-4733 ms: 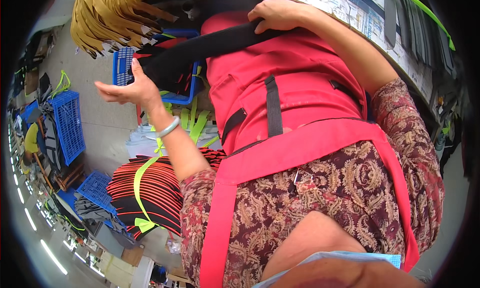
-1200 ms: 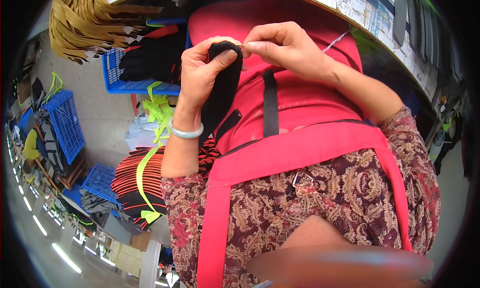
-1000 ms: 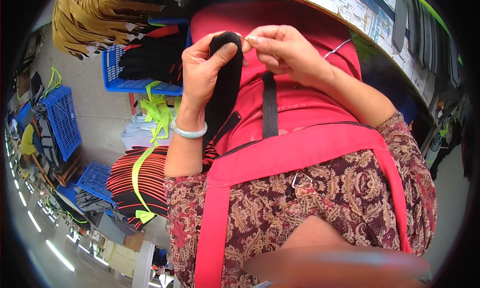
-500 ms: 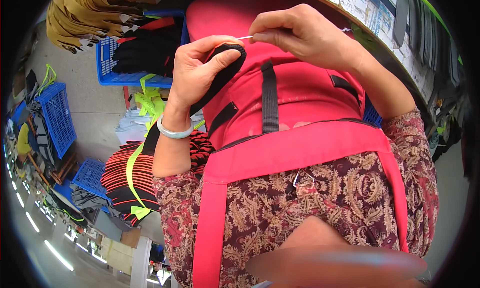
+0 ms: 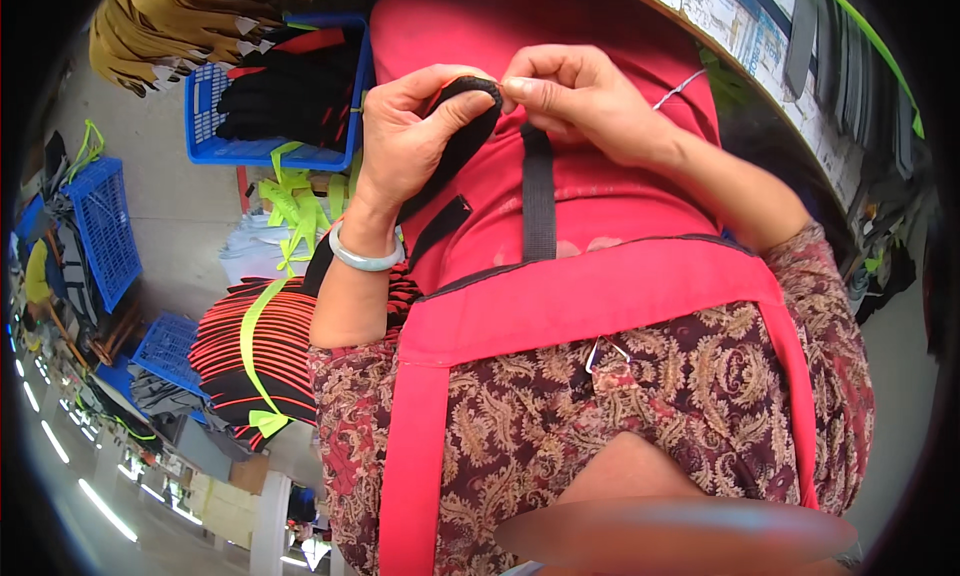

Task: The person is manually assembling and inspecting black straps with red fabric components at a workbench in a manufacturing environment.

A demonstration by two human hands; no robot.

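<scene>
A folded black fabric piece [image 5: 466, 139] is gripped by my left hand [image 5: 408, 136], thumb on top and fingers behind, and its lower part runs down past my wrist. My right hand [image 5: 590, 101] is closed in a pinch right against the fabric's upper edge. What lies between those fingertips is hidden. A thin white thread [image 5: 680, 89] shows beyond my right wrist, over the red apron [image 5: 610, 201] on my lap. Where its other end goes cannot be seen.
Left of my lap sits a blue crate [image 5: 270, 156] with black pieces. Below it is a black-and-orange stack [image 5: 255, 351] tied with a yellow-green strip. Brown strips [image 5: 185, 26] hang at upper left. A table edge [image 5: 765, 81] with grey strips runs along the upper right.
My right hand has come down and in to the fabric's edge. The white strand seen between my hands before is gone from there; a thread now shows behind my right wrist.
</scene>
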